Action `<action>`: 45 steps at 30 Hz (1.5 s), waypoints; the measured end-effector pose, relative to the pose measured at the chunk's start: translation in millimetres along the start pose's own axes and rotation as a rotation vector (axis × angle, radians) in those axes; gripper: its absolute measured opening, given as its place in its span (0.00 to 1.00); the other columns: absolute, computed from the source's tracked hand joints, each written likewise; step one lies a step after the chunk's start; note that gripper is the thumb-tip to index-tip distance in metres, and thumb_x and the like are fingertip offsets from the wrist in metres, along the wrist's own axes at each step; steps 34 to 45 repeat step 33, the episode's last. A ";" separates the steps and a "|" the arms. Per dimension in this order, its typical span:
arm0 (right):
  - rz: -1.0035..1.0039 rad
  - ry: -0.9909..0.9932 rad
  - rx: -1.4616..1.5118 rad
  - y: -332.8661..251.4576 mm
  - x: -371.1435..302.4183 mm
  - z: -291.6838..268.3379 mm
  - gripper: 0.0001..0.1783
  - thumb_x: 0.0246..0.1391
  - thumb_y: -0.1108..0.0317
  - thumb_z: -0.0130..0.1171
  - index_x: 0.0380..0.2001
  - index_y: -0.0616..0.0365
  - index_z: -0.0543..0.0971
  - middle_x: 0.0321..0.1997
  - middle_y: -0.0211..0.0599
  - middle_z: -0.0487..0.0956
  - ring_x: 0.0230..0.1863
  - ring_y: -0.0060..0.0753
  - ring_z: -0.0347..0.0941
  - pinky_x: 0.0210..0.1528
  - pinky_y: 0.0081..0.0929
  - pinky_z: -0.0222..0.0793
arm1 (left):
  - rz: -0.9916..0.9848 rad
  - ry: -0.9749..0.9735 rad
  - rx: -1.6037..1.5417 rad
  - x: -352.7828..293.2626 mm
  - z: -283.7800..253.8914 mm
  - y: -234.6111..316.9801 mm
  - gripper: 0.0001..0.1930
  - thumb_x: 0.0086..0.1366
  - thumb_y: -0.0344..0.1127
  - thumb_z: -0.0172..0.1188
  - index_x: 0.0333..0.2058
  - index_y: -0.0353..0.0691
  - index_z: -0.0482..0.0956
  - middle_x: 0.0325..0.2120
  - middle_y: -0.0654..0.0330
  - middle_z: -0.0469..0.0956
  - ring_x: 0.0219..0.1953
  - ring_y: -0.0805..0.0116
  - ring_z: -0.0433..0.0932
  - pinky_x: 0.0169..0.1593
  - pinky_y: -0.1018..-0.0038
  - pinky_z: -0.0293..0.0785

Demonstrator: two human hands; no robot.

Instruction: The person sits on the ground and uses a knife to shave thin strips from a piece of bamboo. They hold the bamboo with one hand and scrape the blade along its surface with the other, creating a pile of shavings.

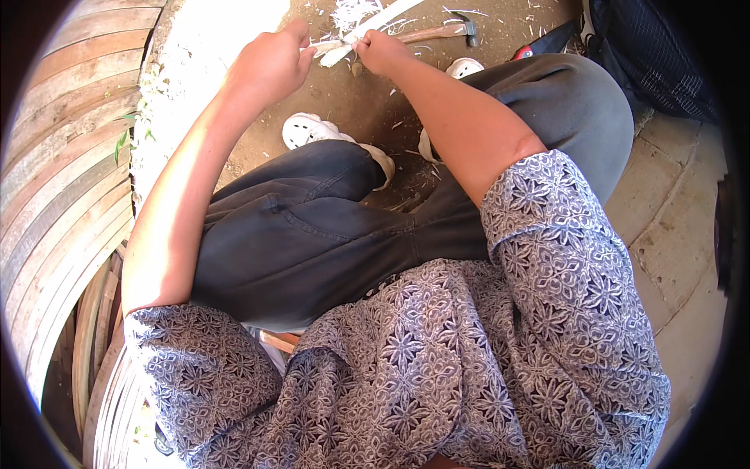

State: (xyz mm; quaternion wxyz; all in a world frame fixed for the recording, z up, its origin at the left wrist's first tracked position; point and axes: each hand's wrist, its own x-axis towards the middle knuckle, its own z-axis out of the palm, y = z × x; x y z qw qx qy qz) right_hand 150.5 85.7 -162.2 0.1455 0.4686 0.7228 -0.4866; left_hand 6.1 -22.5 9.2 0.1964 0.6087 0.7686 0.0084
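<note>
My left hand is closed, its fingers around one end of a thin pale stick that reaches toward my right hand. My right hand is closed too, its fingertips pinching where the stick meets a longer pale wood strip. That strip slants up and away, past the top edge of the view. Beside my right hand lies a hammer, its wooden handle running behind the fingers and its metal head to the right. What each set of fingertips grips is partly hidden.
Pale shavings litter the brown dirt ground. White clogs are on my feet. A red-and-black object lies by my right knee, near a black mesh bag. Curved wooden slats line the left; paving is at right.
</note>
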 end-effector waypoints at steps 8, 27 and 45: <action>-0.023 -0.011 -0.036 -2.0 -4.3 -8.2 0.23 0.65 0.47 0.54 0.52 0.54 0.77 0.53 0.43 0.81 0.56 0.47 0.76 0.57 0.44 0.71 | -0.044 -0.065 -0.003 1.1 1.8 11.5 0.10 0.70 0.38 0.56 0.41 0.38 0.73 0.22 0.45 0.80 0.30 0.42 0.81 0.36 0.52 0.75; 0.017 -0.069 0.005 -16.1 -15.9 -19.4 0.25 0.65 0.48 0.54 0.53 0.56 0.78 0.56 0.47 0.80 0.59 0.51 0.75 0.59 0.45 0.70 | -0.086 -0.024 -0.077 -5.1 10.7 18.6 0.11 0.69 0.38 0.55 0.42 0.36 0.72 0.27 0.41 0.81 0.33 0.39 0.81 0.39 0.51 0.76; -0.115 0.099 -0.036 2.3 -13.0 -1.5 0.21 0.64 0.43 0.55 0.39 0.51 0.75 0.25 0.41 0.78 0.20 0.39 0.74 0.24 0.41 0.74 | -0.089 -0.045 -0.046 -5.1 8.5 24.6 0.11 0.69 0.39 0.55 0.41 0.36 0.72 0.25 0.40 0.81 0.33 0.39 0.81 0.39 0.51 0.76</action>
